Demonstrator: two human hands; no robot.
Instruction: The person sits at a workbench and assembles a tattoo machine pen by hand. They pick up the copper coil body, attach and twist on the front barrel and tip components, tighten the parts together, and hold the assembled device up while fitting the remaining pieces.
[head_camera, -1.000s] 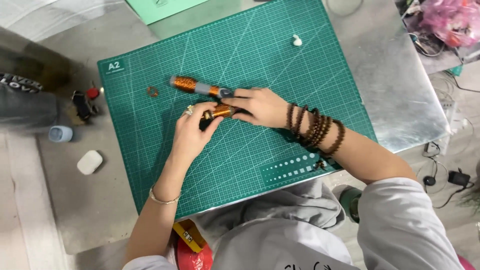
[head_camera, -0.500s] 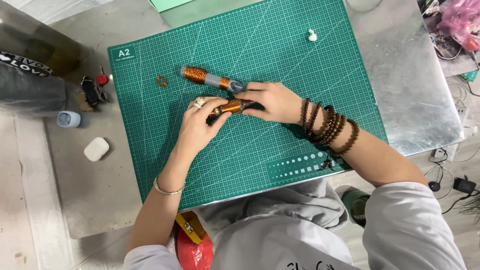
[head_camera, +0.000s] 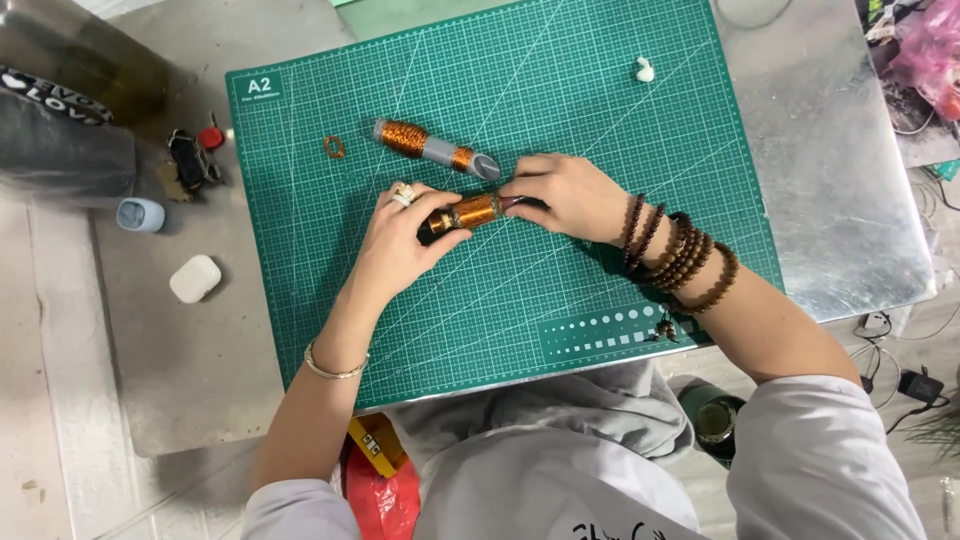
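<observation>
**Both hands on a copper-wound rod at mid mat**

Little has shifted in the grip since a second ago: both hands keep the same hold on the rod, and only the view has drifted, so the mat now sits lower and further right in frame.

Nearest the person, a grey garment (head_camera: 560, 440) hangs over the surface's front edge, with a yellow and red object (head_camera: 375, 465) below it. The left hand (head_camera: 400, 245), a ring on one finger and a thin bangle (head_camera: 335, 365) at the wrist, has its fingers closed around the dark left end of the rod (head_camera: 470, 212). The right hand (head_camera: 565, 195), its wrist wrapped in brown beads (head_camera: 680, 255), pinches the rod's right end. The rod lies nearly level on the green mat (head_camera: 600, 110), wound with copper wire along its middle.

Just beyond it lies a second rod (head_camera: 435, 150), grey with two copper windings, apart from both hands. A small copper ring (head_camera: 334, 147) rests to its left. Off the mat on the left sit a white case (head_camera: 194, 278), a pale blue cap (head_camera: 140, 214) and a dark keyring (head_camera: 190, 160). A small white piece (head_camera: 645, 70) lies at the mat's far side.
</observation>
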